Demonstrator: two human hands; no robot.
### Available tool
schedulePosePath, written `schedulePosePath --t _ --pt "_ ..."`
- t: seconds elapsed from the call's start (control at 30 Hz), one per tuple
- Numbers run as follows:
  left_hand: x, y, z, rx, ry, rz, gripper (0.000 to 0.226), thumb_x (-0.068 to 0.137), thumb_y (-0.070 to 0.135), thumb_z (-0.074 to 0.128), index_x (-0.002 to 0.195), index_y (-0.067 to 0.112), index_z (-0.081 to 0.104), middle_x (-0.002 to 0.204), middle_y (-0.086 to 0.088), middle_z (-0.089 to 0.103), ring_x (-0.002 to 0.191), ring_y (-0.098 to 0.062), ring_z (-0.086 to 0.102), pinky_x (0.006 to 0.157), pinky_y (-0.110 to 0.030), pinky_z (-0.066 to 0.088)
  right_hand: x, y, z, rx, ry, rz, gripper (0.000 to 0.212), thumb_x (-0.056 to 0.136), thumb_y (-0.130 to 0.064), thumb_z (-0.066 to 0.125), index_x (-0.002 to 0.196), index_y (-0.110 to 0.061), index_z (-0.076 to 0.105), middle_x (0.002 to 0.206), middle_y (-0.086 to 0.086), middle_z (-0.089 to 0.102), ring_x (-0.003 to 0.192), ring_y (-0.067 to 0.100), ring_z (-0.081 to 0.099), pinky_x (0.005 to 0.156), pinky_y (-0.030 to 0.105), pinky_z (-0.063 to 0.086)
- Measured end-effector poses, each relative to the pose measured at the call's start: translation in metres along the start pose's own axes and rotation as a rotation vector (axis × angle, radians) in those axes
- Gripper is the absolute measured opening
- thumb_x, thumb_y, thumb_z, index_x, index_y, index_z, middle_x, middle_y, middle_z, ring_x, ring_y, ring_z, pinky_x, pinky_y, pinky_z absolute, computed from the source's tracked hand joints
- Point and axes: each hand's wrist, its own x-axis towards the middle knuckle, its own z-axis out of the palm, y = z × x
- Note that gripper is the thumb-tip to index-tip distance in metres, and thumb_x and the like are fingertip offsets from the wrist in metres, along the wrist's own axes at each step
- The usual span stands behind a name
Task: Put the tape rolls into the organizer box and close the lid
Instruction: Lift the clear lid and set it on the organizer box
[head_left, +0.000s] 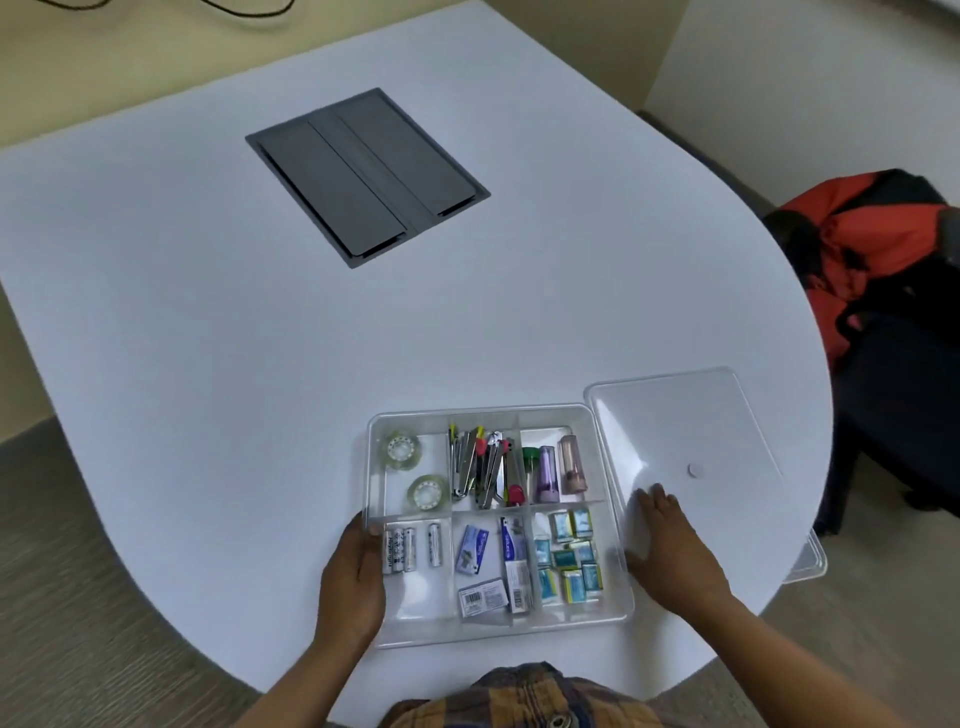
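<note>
The clear organizer box (485, 411) sits near the table's front edge with no lid on it. Two clear tape rolls lie in its far-left compartment: one (402, 450) at the back, the other (428, 492) nearer me. My left hand (353, 582) grips the box's left wall, thumb inside by the batteries. The clear lid (685, 415) lies flat on the table to the right of the box, its right corner overhanging the table edge. My right hand (670, 545) rests flat on the lid's near-left part, fingers spread.
Other compartments hold staplers (480, 465), small tubes (550, 470), batteries (410, 545), staple packs and small blue boxes (571, 558). A grey cable hatch (366, 174) is set into the white table at the back. A chair with an orange and black bag (872, 249) stands at the right.
</note>
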Motion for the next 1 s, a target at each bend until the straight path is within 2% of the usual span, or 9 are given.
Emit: schedulePosePath --t 0.1,0.17,0.3,0.37,0.53,0.6,0.77,0.87,1.0 --pt "0.002 0.003 0.005 0.005 0.080 -0.048 0.035 0.102 0.032 0.033 0.124 0.021 0.057 0.112 0.007 0.058 0.104 -0.014 0.053 0.088 -0.028 0.038 -0.001 0.006 0.010 -0.039 -0.028 -0.006 0.107 0.078 -0.049 0.073 0.153 -0.018 0.004 0.163 0.003 -0.002 0.150 0.023 0.002 0.117 0.040 0.021" --pt "0.004 0.004 0.008 0.009 0.114 -0.064 0.038 0.102 0.032 0.033 0.126 0.017 0.057 0.110 0.008 0.056 0.101 -0.012 0.051 0.089 -0.028 0.037 0.001 0.005 0.012 -0.009 -0.014 0.001 0.101 0.080 -0.043 0.072 0.153 -0.018 0.007 0.163 0.002 -0.001 0.150 0.022 0.002 0.117 0.041 0.023" --pt "0.006 0.005 0.014 0.006 0.137 -0.076 0.038 0.102 0.031 0.032 0.126 0.017 0.057 0.113 0.005 0.058 0.100 -0.013 0.052 0.090 -0.028 0.038 0.005 -0.001 0.010 -0.012 0.042 0.006 0.082 0.086 -0.027 0.068 0.151 -0.015 0.020 0.163 0.005 0.013 0.149 0.023 0.010 0.113 0.039 0.031" --pt "0.007 0.007 0.017 0.006 0.152 -0.085 0.036 0.102 0.029 0.033 0.123 0.015 0.059 0.114 0.001 0.062 0.100 -0.016 0.054 0.090 -0.030 0.041 0.006 -0.003 0.007 -0.012 0.070 0.022 0.079 0.084 -0.018 0.066 0.150 -0.011 0.023 0.162 0.009 0.017 0.149 0.025 0.011 0.114 0.041 0.029" --pt "0.014 0.018 0.021 -0.006 0.132 -0.137 0.037 0.102 0.027 0.032 0.115 0.008 0.061 0.112 -0.012 0.066 0.106 -0.032 0.059 0.098 -0.045 0.046 0.009 -0.015 -0.018 0.090 0.317 0.019 0.067 0.080 0.007 0.058 0.143 0.003 0.036 0.152 0.023 0.034 0.145 0.036 0.024 0.115 0.052 0.023" --pt "0.017 0.022 0.021 -0.009 0.089 -0.149 0.037 0.101 0.029 0.033 0.115 0.007 0.059 0.113 -0.014 0.065 0.109 -0.034 0.058 0.098 -0.045 0.045 0.011 -0.023 -0.030 0.131 0.423 -0.020 0.065 0.080 0.014 0.053 0.142 0.004 0.037 0.151 0.023 0.037 0.143 0.035 0.028 0.115 0.050 0.024" --pt "0.020 0.029 0.017 -0.013 0.050 -0.173 0.056 0.096 0.039 0.048 0.144 0.013 0.035 0.150 -0.007 0.039 0.137 -0.026 0.037 0.113 -0.037 0.028 0.015 -0.044 -0.063 0.207 0.607 -0.219 0.068 0.077 0.024 0.047 0.141 0.001 0.041 0.147 0.019 0.044 0.137 0.032 0.041 0.112 0.040 0.030" --pt "0.021 0.036 0.002 -0.015 0.108 -0.115 0.058 0.093 0.035 0.055 0.143 0.014 0.035 0.151 -0.007 0.039 0.137 -0.025 0.037 0.110 -0.037 0.029 0.014 -0.063 -0.086 0.293 0.680 -0.300 0.069 0.079 0.023 0.045 0.141 -0.005 0.043 0.146 0.012 0.047 0.133 0.023 0.045 0.110 0.031 0.031" --pt "0.028 0.059 -0.023 -0.071 0.197 -0.043 0.056 0.090 0.032 0.060 0.141 0.018 0.040 0.148 -0.003 0.043 0.135 -0.021 0.039 0.108 -0.034 0.032 0.003 -0.093 -0.114 0.337 0.745 -0.452 0.060 0.083 0.019 0.048 0.138 -0.005 0.049 0.137 0.014 0.056 0.126 0.028 0.053 0.107 0.034 0.036"
